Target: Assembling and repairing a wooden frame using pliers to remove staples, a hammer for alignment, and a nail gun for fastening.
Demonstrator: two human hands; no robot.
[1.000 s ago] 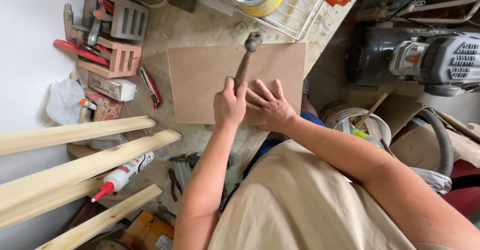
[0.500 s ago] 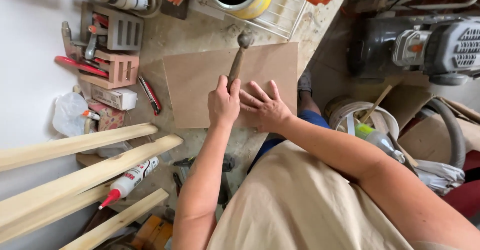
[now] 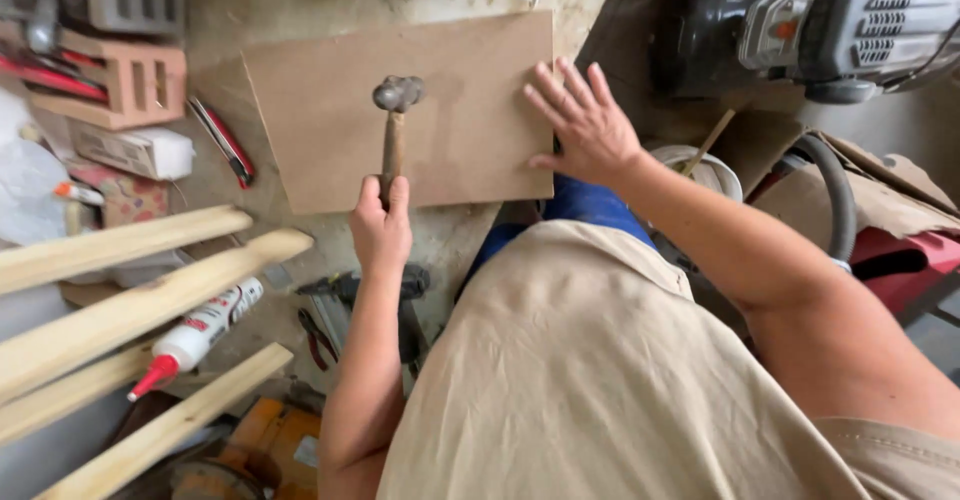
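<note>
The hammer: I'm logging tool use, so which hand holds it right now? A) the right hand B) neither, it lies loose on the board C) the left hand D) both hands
C: the left hand is closed around the hammer handle, while the right hand lies spread on the edge of the brown board.

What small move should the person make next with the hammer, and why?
Probably a short, light tap of the hammer straight down on the brown board. The left hand grips the wooden handle's end and the metal head sits over the board's middle, while the right hand lies flat, fingers spread, on the board's right edge, well clear of the head. No nail shows.
</note>
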